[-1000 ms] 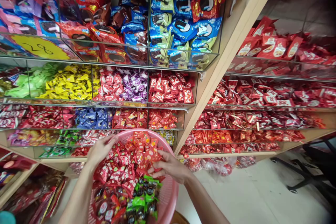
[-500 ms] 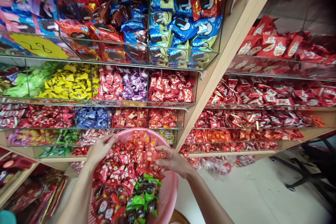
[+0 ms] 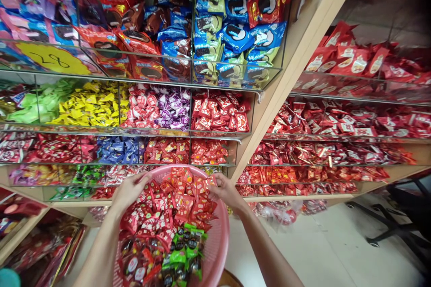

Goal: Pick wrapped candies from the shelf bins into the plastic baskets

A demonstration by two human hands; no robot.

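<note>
A pink plastic basket (image 3: 220, 251) is in front of me, filled with wrapped sweets. My left hand (image 3: 129, 193) grips its upper left rim, fingers partly hidden. At the upper right rim, my right hand (image 3: 226, 193) is closed, with thumb and fingers curled around the edge. A red packet lies right at its fingertips; whether they pinch it I cannot tell. Inside the basket are orange-red packets (image 3: 183, 193), darker red packets (image 3: 148, 215), green-and-black wrapped sweets (image 3: 185, 251) and clear-wrapped dark sweets (image 3: 139, 262).
Shelves with clear-fronted bins rise ahead, holding Oreo-style packs (image 3: 235, 31), yellow sweets (image 3: 92, 105) and purple sweets (image 3: 173, 107). A yellow sign (image 3: 52, 58) reads 28. A slanting wooden post (image 3: 289, 80) divides the shelving. A black chair base (image 3: 380, 222) stands at right.
My right hand has moved up from over the orange-red packets to the right rim, its spread fingers now drawn together. The left hand and basket stay almost still.
</note>
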